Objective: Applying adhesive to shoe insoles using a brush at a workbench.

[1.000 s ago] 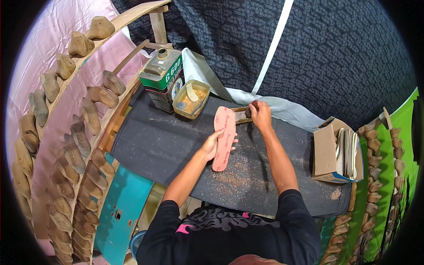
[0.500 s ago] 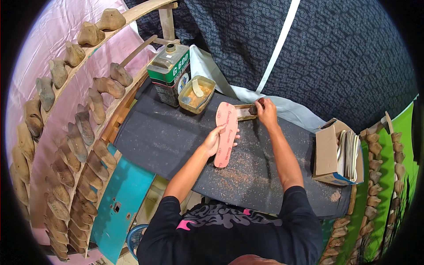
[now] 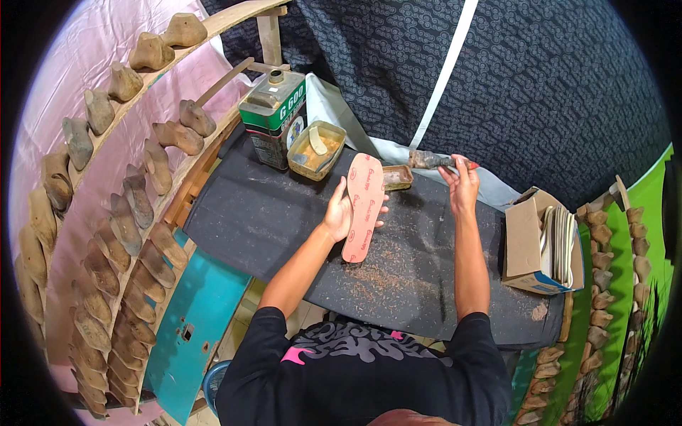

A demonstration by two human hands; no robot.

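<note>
A pink insole (image 3: 365, 206) with red print lies across my left hand (image 3: 341, 213), its fingers wrapped round behind it and their tips showing at the right edge. My right hand (image 3: 463, 186) is raised over the far side of the table, closed on a dark, crusted stick-like tool (image 3: 428, 160) with a red end; its exact kind I cannot make out. Just past the insole's upper right edge sits a small shallow box (image 3: 398, 177), partly hidden by the insole. Left of it stands a tub of yellowish glue (image 3: 317, 150) with a pale spatula-like piece inside.
Behind the tub is a green and black metal can (image 3: 273, 117). A cardboard box (image 3: 526, 245) of pale flat pieces stands at the table's right end. Shavings (image 3: 387, 273) litter the dark table cover (image 3: 263, 213). Racks of wooden shoe lasts (image 3: 149, 167) flank both sides.
My right hand has lifted the dark tool up and right, away from the small box, and the tool now lies sideways. My left hand and the insole have shifted slightly.
</note>
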